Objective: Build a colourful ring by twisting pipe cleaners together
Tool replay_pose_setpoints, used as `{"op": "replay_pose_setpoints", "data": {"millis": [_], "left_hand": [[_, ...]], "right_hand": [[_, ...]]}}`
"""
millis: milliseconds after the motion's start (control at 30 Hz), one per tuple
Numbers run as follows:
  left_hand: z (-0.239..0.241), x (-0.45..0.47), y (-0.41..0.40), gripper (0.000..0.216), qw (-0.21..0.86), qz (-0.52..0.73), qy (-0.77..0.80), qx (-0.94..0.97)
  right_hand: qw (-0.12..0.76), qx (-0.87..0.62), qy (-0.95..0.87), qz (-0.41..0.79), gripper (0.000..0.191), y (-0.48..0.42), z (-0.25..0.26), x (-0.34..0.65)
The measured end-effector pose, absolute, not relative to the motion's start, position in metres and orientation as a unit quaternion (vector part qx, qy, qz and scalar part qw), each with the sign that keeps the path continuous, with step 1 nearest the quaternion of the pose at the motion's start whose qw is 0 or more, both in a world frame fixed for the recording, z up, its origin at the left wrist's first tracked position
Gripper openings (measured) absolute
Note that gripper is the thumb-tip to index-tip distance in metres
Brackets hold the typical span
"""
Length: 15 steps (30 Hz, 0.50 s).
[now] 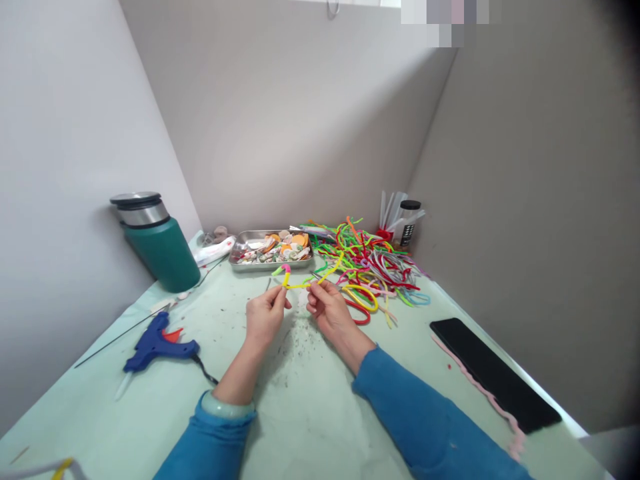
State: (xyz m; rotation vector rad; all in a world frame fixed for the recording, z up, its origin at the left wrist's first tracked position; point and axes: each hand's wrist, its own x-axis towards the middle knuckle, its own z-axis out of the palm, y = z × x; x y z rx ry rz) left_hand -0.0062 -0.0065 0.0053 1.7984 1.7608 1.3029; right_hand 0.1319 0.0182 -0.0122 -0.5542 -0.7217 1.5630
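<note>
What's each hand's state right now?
Left hand: closed, pinching the yellow pipe cleaner.
Right hand: closed, fingers on the same pipe cleaner; can't tell if it also grips the scissors.

Looks like a craft corner, at home or in a small workshop, can't tell which. Hot-glue gun (150, 342), tangled heap of bright fuzzy stems (373, 257) and metal tray (270, 266) of small coloured pieces (299, 240), all on a pale green table (310, 420), point to handicraft; plain walls (280, 120) box it in on three sides, green drink bottle (165, 257) by the left one
</note>
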Motion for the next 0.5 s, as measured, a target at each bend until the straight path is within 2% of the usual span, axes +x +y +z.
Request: {"op": "replay_pose_setpoints", "data": {"millis": [300,500], "left_hand": [[0.005,-0.003,-0.01,0.034,0.073,0.345,0.619,0.702],[0.001,0.0,-0.011,0.032,0.045,0.244,0.612,0.751]], "right_hand": [[0.6,-0.261,-0.512,0.556,0.011,0.008,0.003,0.134],[0.6,-0.299,-0.541,0.507,0.009,0.007,0.0,0.131]]}}
